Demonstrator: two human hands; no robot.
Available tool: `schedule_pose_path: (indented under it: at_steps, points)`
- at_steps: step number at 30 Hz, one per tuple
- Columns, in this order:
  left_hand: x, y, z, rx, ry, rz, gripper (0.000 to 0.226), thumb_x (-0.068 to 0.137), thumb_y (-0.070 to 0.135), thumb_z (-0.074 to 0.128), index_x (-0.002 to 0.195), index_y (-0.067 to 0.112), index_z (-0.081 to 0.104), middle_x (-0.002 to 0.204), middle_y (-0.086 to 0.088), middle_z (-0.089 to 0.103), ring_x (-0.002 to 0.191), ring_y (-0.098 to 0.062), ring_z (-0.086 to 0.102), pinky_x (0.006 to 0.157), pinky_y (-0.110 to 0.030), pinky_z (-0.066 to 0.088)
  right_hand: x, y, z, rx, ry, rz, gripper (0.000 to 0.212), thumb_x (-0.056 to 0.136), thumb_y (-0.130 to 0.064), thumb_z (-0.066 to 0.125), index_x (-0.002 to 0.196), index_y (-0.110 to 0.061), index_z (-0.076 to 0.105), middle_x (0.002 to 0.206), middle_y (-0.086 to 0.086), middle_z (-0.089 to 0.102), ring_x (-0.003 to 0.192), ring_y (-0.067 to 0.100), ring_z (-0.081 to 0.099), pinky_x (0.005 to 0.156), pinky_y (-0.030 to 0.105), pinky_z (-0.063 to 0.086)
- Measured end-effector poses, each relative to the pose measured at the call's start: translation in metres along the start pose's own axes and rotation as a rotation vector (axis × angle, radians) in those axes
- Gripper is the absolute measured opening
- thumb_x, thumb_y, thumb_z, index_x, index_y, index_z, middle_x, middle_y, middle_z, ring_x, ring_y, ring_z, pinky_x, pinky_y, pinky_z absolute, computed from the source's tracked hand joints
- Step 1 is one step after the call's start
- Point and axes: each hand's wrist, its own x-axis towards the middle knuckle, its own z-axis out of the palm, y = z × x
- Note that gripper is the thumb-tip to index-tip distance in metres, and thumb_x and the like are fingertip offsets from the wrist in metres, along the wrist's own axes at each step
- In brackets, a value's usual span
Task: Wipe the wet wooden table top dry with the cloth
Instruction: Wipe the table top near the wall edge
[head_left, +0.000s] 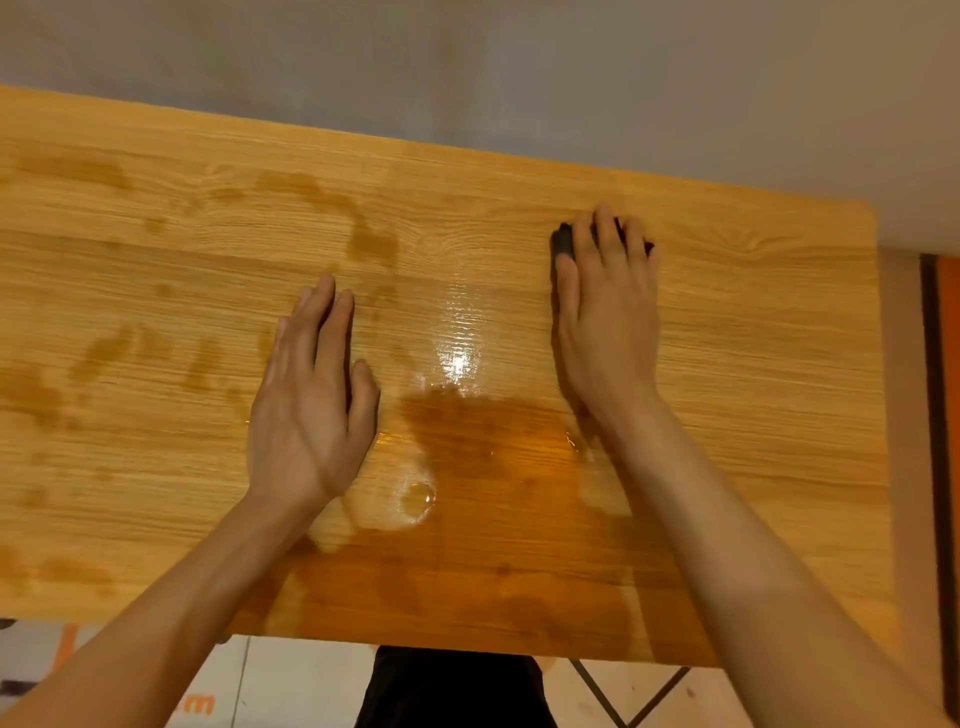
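The right hand (605, 317) lies flat on a dark cloth (562, 241) near the far right of the wooden tabletop (753, 364), fingers straight, pressing it down; the left hand (311, 400) rests flat, fingers straight, holding nothing; a puddle (467, 447) shines between them.

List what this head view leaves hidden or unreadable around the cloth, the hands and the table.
- Dark cloth: mostly under the right hand; its size, shape and folds cannot be told.
- Table top: its left end is cut off by the frame edge, so wetness there is unseen.
- Left hand: whether its palm touches the wood is unclear from above.
- Orange lettering on the floor: hidden partly by the left forearm, unreadable.
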Motion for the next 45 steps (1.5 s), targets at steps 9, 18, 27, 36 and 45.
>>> schedule_pose_path:
  at_steps: [9,18,27,36,45]
  points:
    - [0.003,-0.002,-0.001,-0.009,-0.002,0.026,0.059,0.105,0.024,0.034,0.159,0.001,0.025,0.168,-0.011,0.022,0.157,-0.020,0.014,0.129,-0.036,0.007,-0.088,0.014,-0.018,-0.015,-0.116,-0.201,0.050,0.103,-0.039,0.027,0.146,-0.017,0.041,0.157,0.006,0.029,0.149,0.029,0.011,0.121,0.049,0.005]
    - [-0.031,-0.032,-0.026,-0.082,-0.052,0.014,0.060,0.106,0.030,0.035,0.160,0.006,0.023,0.169,-0.007,0.021,0.157,-0.018,0.014,0.127,-0.050,0.017,-0.036,0.075,-0.036,0.033,0.031,0.123,0.047,0.103,-0.033,0.032,0.146,-0.016,0.041,0.159,0.010,0.026,0.147,0.034,0.017,0.120,0.050,0.012]
    - [-0.036,-0.036,-0.020,0.035,-0.003,0.005,0.059,0.106,0.028,0.032,0.159,0.004,0.026,0.169,-0.009,0.021,0.157,-0.022,0.016,0.128,-0.040,0.012,-0.074,-0.050,0.020,-0.027,0.039,0.036,0.050,0.102,-0.030,0.023,0.143,-0.012,0.044,0.154,0.011,0.036,0.144,0.033,0.027,0.120,0.046,0.011]
    - [-0.036,-0.036,-0.022,0.039,-0.006,-0.004,0.058,0.107,0.031,0.032,0.160,0.008,0.026,0.169,-0.005,0.022,0.157,-0.019,0.016,0.127,-0.044,0.017,-0.083,-0.047,0.016,-0.011,-0.133,-0.261,0.045,0.102,-0.030,0.033,0.143,-0.013,0.045,0.154,0.008,0.037,0.145,0.030,0.025,0.119,0.046,0.010]
    - [-0.035,-0.036,-0.023,0.030,-0.001,-0.012,0.059,0.107,0.033,0.032,0.159,0.007,0.026,0.168,-0.006,0.023,0.156,-0.021,0.018,0.126,-0.048,0.021,-0.115,0.056,-0.035,0.083,0.027,0.181,0.050,0.104,-0.031,0.022,0.147,-0.011,0.039,0.158,0.011,0.025,0.148,0.032,0.012,0.121,0.052,0.007]
